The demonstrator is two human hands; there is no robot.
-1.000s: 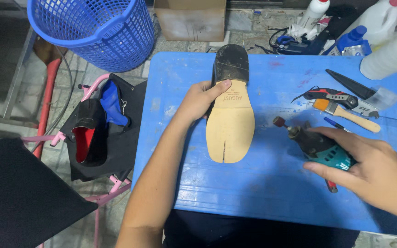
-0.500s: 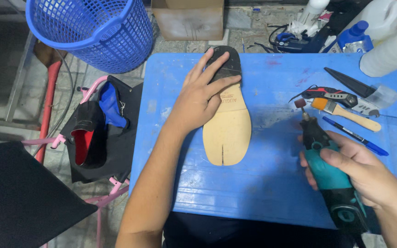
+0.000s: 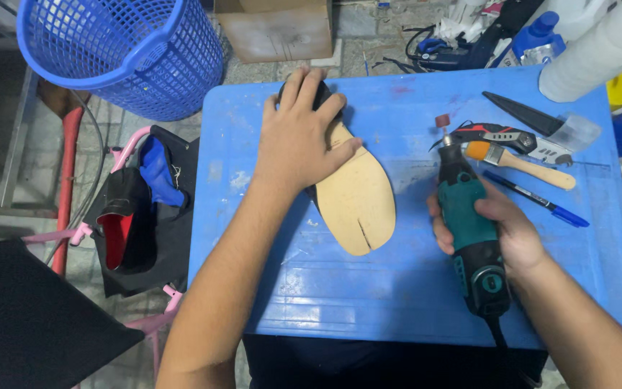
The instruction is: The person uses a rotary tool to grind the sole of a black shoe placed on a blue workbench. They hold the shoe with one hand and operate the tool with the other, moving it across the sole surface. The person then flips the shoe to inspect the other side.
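Shoe sole (image 3: 358, 198), centre frame on blue table (image 3: 412, 288): light, stiff, likely best pinned at heel, where left hand (image 3: 298, 140) presses with spread fingers; right hand (image 3: 502, 230) wraps rotary tool (image 3: 469, 223).

On the table (image 3: 397, 302), the shoe sole (image 3: 358, 198) lies left of centre under the left hand (image 3: 300, 140), and the rotary tool (image 3: 469, 223) stands right of it in the right hand (image 3: 512, 234). Behind and right of the tool lie a folding knife (image 3: 505, 137), a brush (image 3: 520, 162) and a pen (image 3: 538, 199), with a bottle (image 3: 599, 50) at the far right corner. Left of the table a basket (image 3: 120, 50) stands on the floor, and nearer to the person a bag (image 3: 142, 209) lies on a stool.
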